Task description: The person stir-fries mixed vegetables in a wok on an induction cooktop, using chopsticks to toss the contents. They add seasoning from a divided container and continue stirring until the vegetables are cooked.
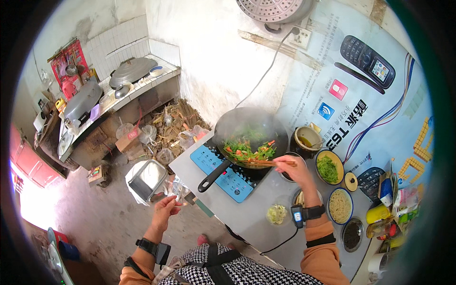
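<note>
My right hand (290, 167) grips a pair of chopsticks (256, 163), whose far ends reach into the wok. The black wok (280, 128) rests on an induction cooker with a blue panel (203, 157), its handle (213, 175) pointing toward me. Steam rises over the green vegetable strips and red pieces (249, 147) in it. Away from the handle, my left hand (165, 210) hovers left of the table's edge, its fingers curled together with nothing visible in them.
Right of the wok stand a brown pot (306, 138), a bowl of shredded greens (327, 168), a bowl of noodle-like pale strands (340, 205), a dark-filled dish (352, 235) and chopped pale-green pieces (276, 213). Bottles and packets (384, 213) crowd the right edge. A metal basin (147, 179) sits left.
</note>
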Demonstrator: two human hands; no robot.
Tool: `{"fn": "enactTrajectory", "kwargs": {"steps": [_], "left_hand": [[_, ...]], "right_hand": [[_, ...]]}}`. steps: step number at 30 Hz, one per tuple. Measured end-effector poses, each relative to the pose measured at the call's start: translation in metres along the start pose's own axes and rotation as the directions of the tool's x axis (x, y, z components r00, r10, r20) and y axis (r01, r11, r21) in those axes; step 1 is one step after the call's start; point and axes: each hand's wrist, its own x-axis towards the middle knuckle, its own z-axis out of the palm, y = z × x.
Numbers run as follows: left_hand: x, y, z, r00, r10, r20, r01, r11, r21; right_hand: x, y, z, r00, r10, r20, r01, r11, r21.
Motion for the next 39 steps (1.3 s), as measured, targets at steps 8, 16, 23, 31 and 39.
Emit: {"fn": "enactTrajectory", "kwargs": {"steps": [8,16,23,31,39], "left_hand": [[0.002,0.005,0.006,0.999,0.016,0.037,-0.017,1.000,0.012],[0.005,0.001,0.002,1.000,-0.001,0.024,0.001,1.000,-0.006],[0.002,0.001,-0.004,1.000,0.002,-0.012,-0.002,1.000,-0.013],[0.007,0.000,-0.006,1.000,0.009,-0.004,-0.009,1.000,-0.027],[0.004,-0.002,-0.016,0.999,0.003,-0.050,-0.004,1.000,-0.029]], "right_hand": [[0.024,0.019,0.000,0.947,-0.098,-0.305,0.074,0.993,-0.090],[0.011,0.007,0.001,0.963,-0.026,-0.268,-0.004,0.994,-0.109],[-0.009,-0.018,-0.026,0.979,0.035,-0.201,-0.061,0.990,-0.125],[0.022,0.012,0.002,0.948,-0.124,-0.292,0.109,0.992,-0.067],[0.029,0.026,-0.001,0.938,-0.127,-0.323,0.100,0.990,-0.100]]}}
